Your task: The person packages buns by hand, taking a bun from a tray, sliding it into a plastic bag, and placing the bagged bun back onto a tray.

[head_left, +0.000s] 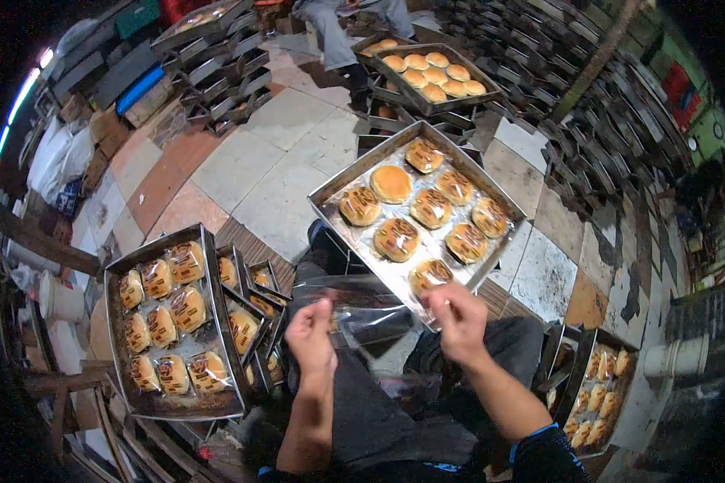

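My left hand (312, 338) and my right hand (457, 322) are closed in pinches, stretching a clear plastic bag (370, 310) between them above my lap. Glare and blur hide whether anything lies inside it. Just beyond, a metal tray (342, 229) tilts over my knees, its near edge by my right hand. In it lie several round buns in printed clear wrappers (396, 239), and one golden bun (391, 183) shows no print. A wrapped bun (429, 276) sits right behind my right fingertips.
On my left, a stack of trays carries a top tray (109, 322) of wrapped buns. Another tray of wrapped buns (596, 398) stands at lower right. Ahead, a tray of plain buns (433, 72) rests on stacked trays. A person's legs (330, 32) are beyond the tiled floor (298, 121).
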The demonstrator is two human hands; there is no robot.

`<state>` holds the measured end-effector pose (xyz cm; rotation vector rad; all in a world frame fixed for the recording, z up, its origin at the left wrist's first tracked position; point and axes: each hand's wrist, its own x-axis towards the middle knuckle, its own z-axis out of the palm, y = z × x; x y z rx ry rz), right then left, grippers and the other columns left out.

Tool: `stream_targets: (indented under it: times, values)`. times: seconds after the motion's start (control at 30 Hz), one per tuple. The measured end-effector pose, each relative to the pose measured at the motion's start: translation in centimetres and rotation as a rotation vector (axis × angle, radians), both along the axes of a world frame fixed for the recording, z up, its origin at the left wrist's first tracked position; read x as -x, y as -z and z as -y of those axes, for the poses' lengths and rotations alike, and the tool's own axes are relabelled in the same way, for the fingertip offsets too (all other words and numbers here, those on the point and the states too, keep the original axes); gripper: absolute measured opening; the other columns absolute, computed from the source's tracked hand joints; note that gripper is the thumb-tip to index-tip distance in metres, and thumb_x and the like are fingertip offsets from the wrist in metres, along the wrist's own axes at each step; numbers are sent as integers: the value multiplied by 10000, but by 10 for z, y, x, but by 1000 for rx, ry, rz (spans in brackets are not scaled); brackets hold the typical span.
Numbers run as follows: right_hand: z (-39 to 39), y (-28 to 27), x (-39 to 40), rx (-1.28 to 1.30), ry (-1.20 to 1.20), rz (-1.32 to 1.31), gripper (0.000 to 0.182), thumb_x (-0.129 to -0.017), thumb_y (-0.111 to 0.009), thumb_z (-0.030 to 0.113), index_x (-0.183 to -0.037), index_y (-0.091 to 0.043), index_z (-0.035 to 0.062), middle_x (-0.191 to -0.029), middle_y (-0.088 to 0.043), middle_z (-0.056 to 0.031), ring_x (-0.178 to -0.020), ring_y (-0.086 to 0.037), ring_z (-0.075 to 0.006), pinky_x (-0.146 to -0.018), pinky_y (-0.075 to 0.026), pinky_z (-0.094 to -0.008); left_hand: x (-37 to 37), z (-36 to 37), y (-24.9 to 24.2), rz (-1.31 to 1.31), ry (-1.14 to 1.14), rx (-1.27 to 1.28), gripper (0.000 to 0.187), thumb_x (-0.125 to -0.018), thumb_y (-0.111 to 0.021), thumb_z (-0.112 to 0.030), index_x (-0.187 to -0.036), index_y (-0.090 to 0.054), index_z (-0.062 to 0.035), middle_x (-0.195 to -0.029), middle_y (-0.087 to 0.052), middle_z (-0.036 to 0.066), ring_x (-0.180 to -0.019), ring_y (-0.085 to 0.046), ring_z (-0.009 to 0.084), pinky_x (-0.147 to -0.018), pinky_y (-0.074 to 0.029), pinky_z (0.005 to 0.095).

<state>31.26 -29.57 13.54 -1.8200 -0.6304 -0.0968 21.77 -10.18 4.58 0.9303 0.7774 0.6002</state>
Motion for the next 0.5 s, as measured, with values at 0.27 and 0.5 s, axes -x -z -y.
stream_targets:
  times: [0.27, 0.5]
  values:
    - [-124, 180, -309, 751, -172, 426, 510, -992, -427, 372, -1269, -535, -42, -1222, -581, -284, -1157, -531, -440, -1034, -405, -488, -1, -43, 32, 174, -127, 15, 103, -954, -604, -127, -933, -611, -27, -896, -657, 85, -787, -644, 176, -659, -519, 286]
    - [-160, 114, -353, 1205, -631, 15, 524, -789, -699, 511, -920, -695, 4, -841, -691, -236, -808, -670, -390, -716, -522, -457, 2, -55, 26, 191, -47, 397, 248, -958, -507, -269, -892, -588, -44, -788, -596, 96, -750, -597, 255, -759, -508, 404]
